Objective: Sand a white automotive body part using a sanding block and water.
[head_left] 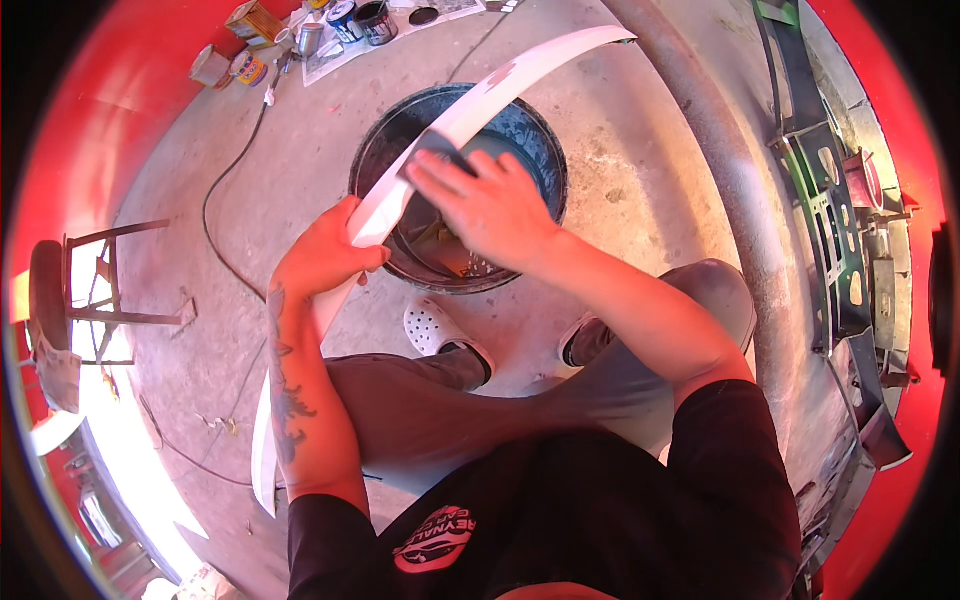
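Observation:
A long, narrow, curved white panel [500,88] slants across a round black tub [558,160], from the far right down past my left forearm. My left hand [322,252] is closed around the panel at about its middle, thumb on the near side. Flat on the panel's upper face, above the tub, lies a dark grey piece that looks like sandpaper [436,148]. The fingers of my right hand [490,208] press on it, and part of it is hidden under them. Murky water with pale bits on it shows inside the tub.
Paint cans [377,22] and other tins stand on paper at the far left. A dark cable [207,200] crosses the concrete floor. A stool [110,270] is at the left; dark car parts [825,220] line the right wall. My knees and shoes flank the near side.

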`<state>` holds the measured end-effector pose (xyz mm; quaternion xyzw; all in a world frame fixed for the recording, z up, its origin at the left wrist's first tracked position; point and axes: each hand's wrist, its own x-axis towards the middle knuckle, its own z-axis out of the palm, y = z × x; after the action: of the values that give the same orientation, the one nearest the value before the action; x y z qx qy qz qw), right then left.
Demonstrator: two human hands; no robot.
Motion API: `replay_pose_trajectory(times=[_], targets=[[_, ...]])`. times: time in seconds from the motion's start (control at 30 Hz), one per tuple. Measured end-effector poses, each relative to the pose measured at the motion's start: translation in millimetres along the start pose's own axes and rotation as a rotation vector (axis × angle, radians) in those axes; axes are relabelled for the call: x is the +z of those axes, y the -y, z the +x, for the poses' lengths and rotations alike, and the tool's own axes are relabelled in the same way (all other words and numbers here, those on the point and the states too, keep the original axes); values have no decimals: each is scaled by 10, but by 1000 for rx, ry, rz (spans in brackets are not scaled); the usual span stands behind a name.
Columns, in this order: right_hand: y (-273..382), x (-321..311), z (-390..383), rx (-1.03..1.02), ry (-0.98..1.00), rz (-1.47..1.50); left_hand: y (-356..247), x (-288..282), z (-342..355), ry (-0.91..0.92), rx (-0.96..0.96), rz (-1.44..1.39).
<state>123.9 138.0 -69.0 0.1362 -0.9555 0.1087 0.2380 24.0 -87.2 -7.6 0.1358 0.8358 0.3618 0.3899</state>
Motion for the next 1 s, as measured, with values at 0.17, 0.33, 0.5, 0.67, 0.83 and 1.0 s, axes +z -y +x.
replay_pose_trajectory(times=[0.17,0.33,0.5,0.67,0.83,1.0], targets=[[-334,7,-14,196,6,-126,-164,57,-20,-17,9,12],[187,-75,-95,17,48,16,-151,54,-41,-34,21,58],[-141,-109,2,123,47,-64,-179,59,-24,-24,-13,70],[233,-78,-67,18,33,76,-56,61,54,-57,30,157],[-79,-66,-39,35,-10,-21,-106,76,-12,-74,35,29],[29,-24,-106,71,58,-84,-88,17,92,41,-9,-12]])
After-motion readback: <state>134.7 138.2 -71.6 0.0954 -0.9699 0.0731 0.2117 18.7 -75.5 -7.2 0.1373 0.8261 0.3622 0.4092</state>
